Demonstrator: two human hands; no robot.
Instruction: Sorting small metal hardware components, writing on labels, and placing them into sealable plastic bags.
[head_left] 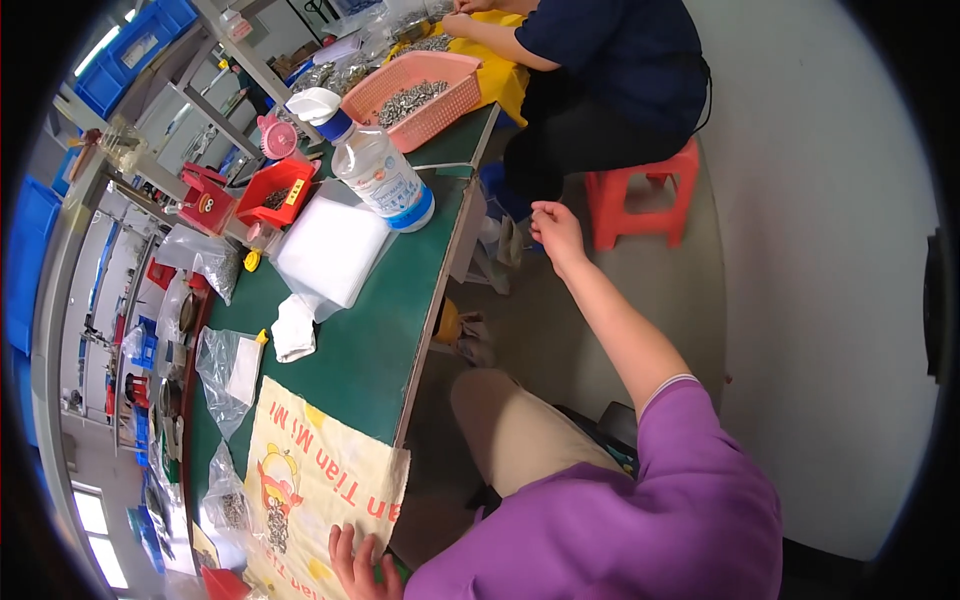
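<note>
My left hand point(357, 567) lies flat, fingers spread, on a yellow printed cloth point(318, 470) at the near edge of the green table point(375, 340); it holds nothing. My right hand point(556, 230) is stretched out to the right of the table, off its edge and above the floor, with fingers loosely curled; nothing shows in it. It hangs near a red plastic stool point(645, 195) on which another person point(610, 70) in dark clothes sits.
On the table stand a large clear plastic bottle point(380, 172), a stack of white sheets point(330, 250), a crumpled white rag point(294, 328), small clear bags point(228, 372), red bins point(275, 190) and a pink basket point(420, 95) of small metal parts.
</note>
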